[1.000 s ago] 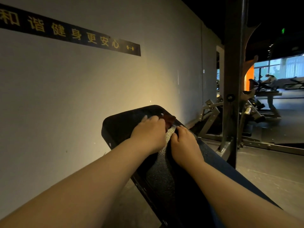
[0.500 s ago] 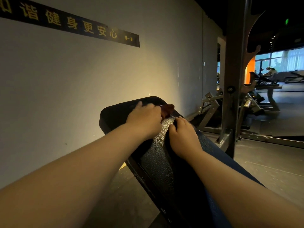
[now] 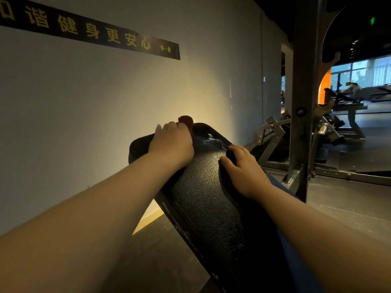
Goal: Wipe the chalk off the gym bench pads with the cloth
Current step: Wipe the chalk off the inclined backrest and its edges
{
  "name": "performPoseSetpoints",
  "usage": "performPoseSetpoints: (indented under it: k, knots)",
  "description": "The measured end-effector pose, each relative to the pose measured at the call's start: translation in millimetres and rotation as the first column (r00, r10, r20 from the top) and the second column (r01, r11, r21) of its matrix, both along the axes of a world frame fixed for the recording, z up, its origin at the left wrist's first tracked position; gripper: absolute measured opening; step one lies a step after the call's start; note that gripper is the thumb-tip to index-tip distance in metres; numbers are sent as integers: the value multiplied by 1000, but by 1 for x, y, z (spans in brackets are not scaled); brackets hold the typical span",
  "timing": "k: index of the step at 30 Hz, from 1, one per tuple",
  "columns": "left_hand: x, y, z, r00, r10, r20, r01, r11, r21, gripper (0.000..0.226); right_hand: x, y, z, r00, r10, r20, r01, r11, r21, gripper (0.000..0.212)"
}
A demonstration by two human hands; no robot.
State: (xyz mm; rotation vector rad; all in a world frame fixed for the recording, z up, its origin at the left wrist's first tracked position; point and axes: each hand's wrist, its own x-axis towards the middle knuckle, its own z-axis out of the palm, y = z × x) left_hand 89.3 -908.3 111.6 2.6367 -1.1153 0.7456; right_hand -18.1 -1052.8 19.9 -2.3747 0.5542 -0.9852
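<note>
Left fingers [image 3: 169, 126] are bunched tight and curled down over a reddish-brown cloth [image 3: 186, 120], only a tuft of it poking out past the knuckles. The left hand [image 3: 171, 142] sits right at the far top end of the bench pad [image 3: 211, 199], pressing the cloth against the upper left corner. Over on the other side, the right fingers [image 3: 236, 149] are slightly apart and gently bent, lying on the pad near its right edge and pinching nothing, with the thumb angled inward across the leather. The right hand [image 3: 246, 169] rests flat there, well apart from the cloth.

Between the two hands, look at that: a white chalk smear [image 3: 213, 141] on the black pebbled surface, just beside the left hand and just ahead of the right fingertips. The pad itself runs tilted, from the lower right up and away towards the wall [image 3: 105, 98]. Both bare forearms reach in from the bottom corners.

Further out, a black wall sign [image 3: 95, 32] with gold characters sits high on the left, and a steel rack upright [image 3: 302, 102] stands to the right, more gym machines dim behind it.
</note>
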Motion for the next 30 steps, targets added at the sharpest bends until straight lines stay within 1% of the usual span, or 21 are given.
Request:
performPoseSetpoints:
  k: [3, 6, 7, 9, 10, 12, 14, 16, 18, 20, 21, 23, 24, 26, 28, 30]
  knots:
    - [-20, -18, -11, 1000, -21, -17, 21, 999, 23, 43, 0, -1, -1, 1000, -11, 8, 11, 1000, -4, 58]
    - [-41, -33, -29, 984, -169, -50, 172, 981, 90, 39, -1, 1, -2, 1000, 8, 23, -9, 1000, 9, 56]
    - [-42, -34, -29, 978, -194, -72, 201, 973, 115, 38, -2, 2, -1, 999, 17, 30, -18, 1000, 12, 55]
    - [-31, -31, -19, 980, -179, -84, 189, 973, 132, 38, -3, 3, -1, 1000, 17, 26, -17, 1000, -1, 56]
    - [-23, -29, -13, 987, -149, -56, 155, 980, 123, 39, -3, 2, -1, 1000, 9, 20, -9, 1000, -9, 56]
    - [-5, -28, -2, 997, -72, -5, 72, 995, 73, 40, -2, 0, -2, 1000, -6, 11, 6, 1000, -9, 57]
    - [-4, -30, -2, 999, -38, -25, 38, 999, 16, 42, -1, -1, -1, 1000, -11, 13, 11, 1000, -2, 56]
    - [-18, -38, -12, 996, -74, -41, 76, 996, 40, 43, -1, 0, 0, 1000, -8, 23, 8, 1000, 4, 55]
    - [-36, -47, -28, 983, -180, -43, 184, 978, 95, 41, -1, 1, -1, 999, 8, 48, -9, 1000, 21, 50]
    - [-43, -46, -33, 969, -242, -57, 247, 960, 131, 38, -3, 3, -1, 997, 25, 74, -28, 999, 35, 45]
    - [-40, -43, -29, 969, -241, -48, 245, 959, 143, 37, -3, 3, -2, 997, 25, 77, -27, 999, 29, 45]
    - [-25, -38, -16, 982, -188, 5, 186, 974, 126, 36, -4, 2, -3, 998, 12, 62, -13, 1000, 22, 51]
    - [-15, -37, -11, 990, -141, 28, 138, 986, 98, 37, -4, 1, -2, 999, 6, 54, -8, 1000, 25, 52]
    - [-4, -35, -4, 998, -69, 15, 68, 997, 34, 40, -3, -1, -2, 999, 6, 46, -7, 1000, 27, 53]
    - [-11, -39, -9, 997, -69, -20, 69, 998, 12, 44, -3, -2, -2, 999, 3, 54, -5, 999, 32, 53]
    - [-23, -44, -21, 989, -134, -58, 137, 989, 48, 42, -2, -1, -2, 998, 2, 70, -5, 999, 43, 51]
